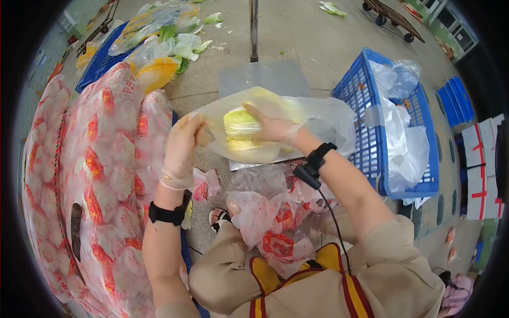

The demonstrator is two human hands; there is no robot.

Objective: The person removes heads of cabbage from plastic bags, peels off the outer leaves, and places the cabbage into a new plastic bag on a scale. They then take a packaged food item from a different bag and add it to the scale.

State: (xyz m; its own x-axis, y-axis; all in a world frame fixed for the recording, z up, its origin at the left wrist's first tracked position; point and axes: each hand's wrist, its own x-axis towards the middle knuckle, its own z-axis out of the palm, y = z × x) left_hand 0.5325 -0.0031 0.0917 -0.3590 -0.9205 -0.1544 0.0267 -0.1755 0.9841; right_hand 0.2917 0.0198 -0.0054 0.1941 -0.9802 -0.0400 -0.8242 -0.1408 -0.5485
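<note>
A pale yellow-green napa cabbage (241,128) lies partly inside a clear plastic bag (331,119) in front of me. My right hand (273,124), in a thin clear glove, is curled over the cabbage, its fingertips slightly blurred. At the bag's left side, my left hand (186,135), also gloved, pinches the plastic with its fingers closed. Beneath the bag is a flat metal plate (265,78) with an upright pole (254,32) behind it. The cabbage's right end shows only dimly through the plastic.
Wrapped cabbages in red-printed plastic (101,169) are stacked at left. A blue crate (366,100) holding clear bags stands at right. Crumpled wrappers (265,212) lie by my legs. Loose leaves (185,46) and a wheeled cart (395,18) are farther back.
</note>
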